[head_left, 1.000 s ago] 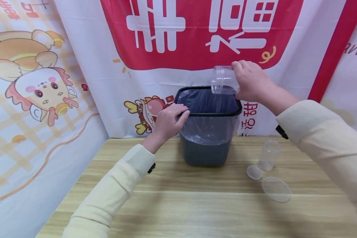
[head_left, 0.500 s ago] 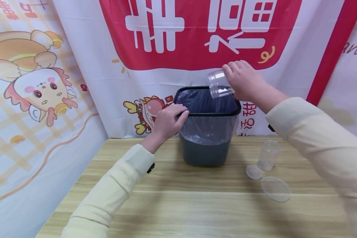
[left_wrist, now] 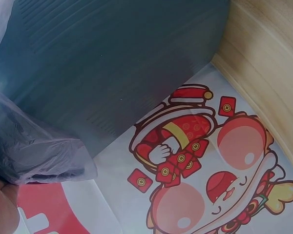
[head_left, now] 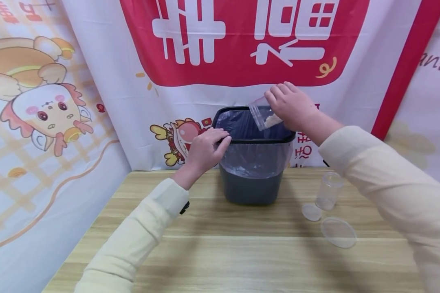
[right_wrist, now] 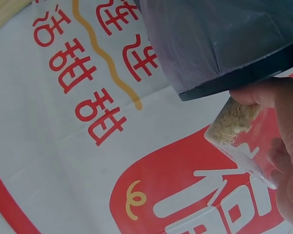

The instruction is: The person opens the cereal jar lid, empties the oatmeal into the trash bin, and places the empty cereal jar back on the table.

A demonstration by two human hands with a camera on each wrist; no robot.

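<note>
A dark grey trash can point(head_left: 253, 190) stands against the back cloth, lined with a clear plastic bag point(head_left: 254, 160) folded over its black rim. My left hand point(head_left: 207, 148) grips the left front corner of that rim. Above the can's right side, my right hand point(head_left: 293, 105) holds a clear plastic jar point(head_left: 257, 114) by its base end, mouth tilted down to the left over the opening. Pale beige flakes point(right_wrist: 234, 122) lie along the jar's lower wall in the right wrist view. The inside bottom of the can is hidden.
On the wooden table point(head_left: 242, 260), right of the can, stands a second clear jar point(head_left: 329, 191). A small round lid point(head_left: 311, 212) lies beside it, and a larger clear lid point(head_left: 338, 232) nearer the front. Printed cloth point(head_left: 95, 81) hangs behind and at the left.
My right hand has moved left and tipped the jar from nearly level to mouth down, lower over the can. The flakes now show near its mouth. My left hand stays on the rim.
</note>
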